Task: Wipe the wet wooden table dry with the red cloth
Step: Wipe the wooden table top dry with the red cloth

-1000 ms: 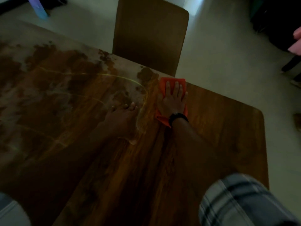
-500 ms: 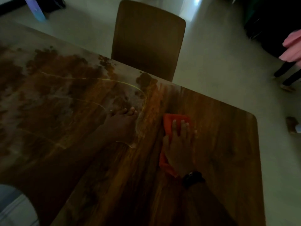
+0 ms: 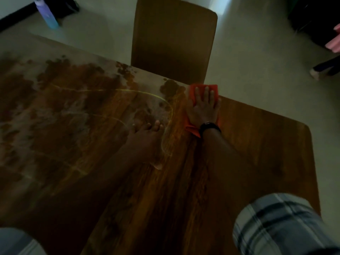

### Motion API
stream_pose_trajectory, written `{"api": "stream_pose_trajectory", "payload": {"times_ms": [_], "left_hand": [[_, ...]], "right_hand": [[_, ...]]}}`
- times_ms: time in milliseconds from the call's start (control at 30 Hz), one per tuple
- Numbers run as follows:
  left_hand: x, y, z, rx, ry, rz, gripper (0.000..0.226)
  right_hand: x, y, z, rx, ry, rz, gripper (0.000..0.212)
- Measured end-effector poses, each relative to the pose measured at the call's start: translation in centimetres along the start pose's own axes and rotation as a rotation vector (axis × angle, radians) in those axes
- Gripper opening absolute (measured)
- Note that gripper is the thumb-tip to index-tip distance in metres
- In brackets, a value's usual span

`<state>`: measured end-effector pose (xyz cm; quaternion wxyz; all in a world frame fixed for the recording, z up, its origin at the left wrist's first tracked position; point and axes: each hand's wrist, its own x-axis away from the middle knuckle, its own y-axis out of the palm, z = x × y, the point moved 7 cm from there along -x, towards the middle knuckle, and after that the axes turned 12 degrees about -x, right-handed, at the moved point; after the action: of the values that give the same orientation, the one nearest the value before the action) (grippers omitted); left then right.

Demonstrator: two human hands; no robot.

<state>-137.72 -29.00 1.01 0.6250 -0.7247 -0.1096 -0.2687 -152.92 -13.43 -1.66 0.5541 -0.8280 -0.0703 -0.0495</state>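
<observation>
The wooden table (image 3: pixel 257 148) fills most of the view. Its left half carries a pale wet film with dark patches (image 3: pixel 60 111); its right half looks plain brown. The red cloth (image 3: pixel 192 92) lies at the table's far edge, just in front of the chair. My right hand (image 3: pixel 203 105) presses flat on the cloth with straight, spread fingers, a black watch on the wrist. My left hand (image 3: pixel 145 138) rests flat on the table to the left of the cloth, fingers straight, at the border of the wet area.
A brown chair (image 3: pixel 174 39) stands pushed against the far edge. A pale blue bottle (image 3: pixel 47 13) stands on the floor at the far left. Another person's pink clothing and foot (image 3: pixel 316 72) show at the far right. The table's right corner is rounded.
My right hand pulled the cloth toward me half a second ago and has now pushed it back out to the far edge. My left hand stayed where it was.
</observation>
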Motion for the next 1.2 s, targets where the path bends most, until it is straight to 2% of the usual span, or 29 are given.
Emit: {"api": "stream_pose_trajectory", "payload": {"times_ms": [100, 200, 333, 433, 533, 633, 733, 833, 900, 1033, 1200], "left_hand": [[0.0, 0.0, 0.1, -0.008, -0.021, 0.003, 0.135], [0.1, 0.1, -0.1, -0.026, -0.015, 0.004, 0.135], [0.4, 0.1, -0.1, -0.007, 0.016, -0.001, 0.132], [0.5, 0.3, 0.0, -0.008, 0.021, -0.011, 0.131], [0.2, 0.6, -0.3, -0.001, 0.021, 0.002, 0.132], [0.1, 0.6, -0.3, -0.001, 0.014, 0.017, 0.131], [0.5, 0.4, -0.2, 0.0, 0.008, 0.03, 0.131], [1.1, 0.4, -0.1, 0.01, -0.001, 0.079, 0.127], [2.3, 0.6, 0.0, 0.029, -0.038, 0.168, 0.113], [8.2, 3.6, 0.6, 0.132, -0.089, 0.466, 0.072], [15.4, 10.1, -1.2, 0.214, -0.101, 0.426, 0.08]], "right_hand": [[5.2, 2.0, -2.0, -0.004, -0.167, -0.008, 0.064], [12.1, 2.2, -1.0, -0.061, -0.195, -0.003, 0.072], [17.0, 0.4, 6.5, 0.047, -0.003, 0.065, 0.068], [15.7, -2.2, 12.1, 0.019, 0.179, 0.112, 0.072], [11.9, -3.2, 13.3, 0.019, 0.235, 0.168, 0.068], [10.1, -2.4, 11.5, 0.01, 0.276, 0.181, 0.063], [11.8, -0.6, 8.1, 0.012, 0.168, 0.119, 0.063], [16.5, 1.1, 4.3, -0.015, 0.024, 0.131, 0.069], [20.1, 2.6, 2.5, -0.029, -0.039, 0.126, 0.065], [29.9, 5.2, 0.6, -0.047, -0.089, 0.111, 0.063], [41.2, 7.9, -1.6, -0.042, -0.19, 0.071, 0.065]]}}
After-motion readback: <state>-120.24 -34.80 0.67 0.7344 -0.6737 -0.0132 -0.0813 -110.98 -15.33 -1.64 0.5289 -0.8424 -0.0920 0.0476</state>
